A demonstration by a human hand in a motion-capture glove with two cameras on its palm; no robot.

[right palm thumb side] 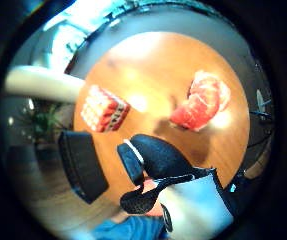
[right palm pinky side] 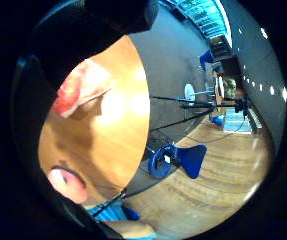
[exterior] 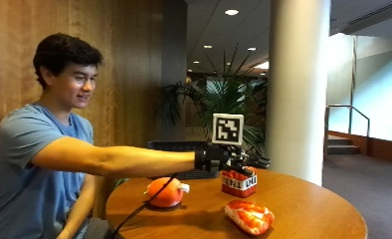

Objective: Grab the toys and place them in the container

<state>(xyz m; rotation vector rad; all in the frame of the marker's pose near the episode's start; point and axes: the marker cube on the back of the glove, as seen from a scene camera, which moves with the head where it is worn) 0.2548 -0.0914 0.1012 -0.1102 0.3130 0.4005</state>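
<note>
**gloved hand held above the table, toys not yet gathered**

we start at the fingers: in the thumb side palm view the black fingertips (right palm thumb side: 150, 192) curl inward, but whether they close on anything we cannot tell. a glimpse of orange sits just behind them, too hidden to name. the right hand (exterior: 217, 158) is stretched out at arm's length, above the round wooden table (exterior: 315, 209).

just beneath and beside the hand stands a red block toy (exterior: 240, 183) with a white band of dark lettering; we can make out letters but cannot read them with confidence. nearer the person sits a round orange plush toy (exterior: 164, 191). near the front edge lies a red-and-white soft toy (exterior: 249, 216).

we see no container in any view, so the drop-off spot is unknown to us. the risk, in our judgement: reaching down for the block could tip it, or the forearm could sweep the orange plush off the table.
</note>
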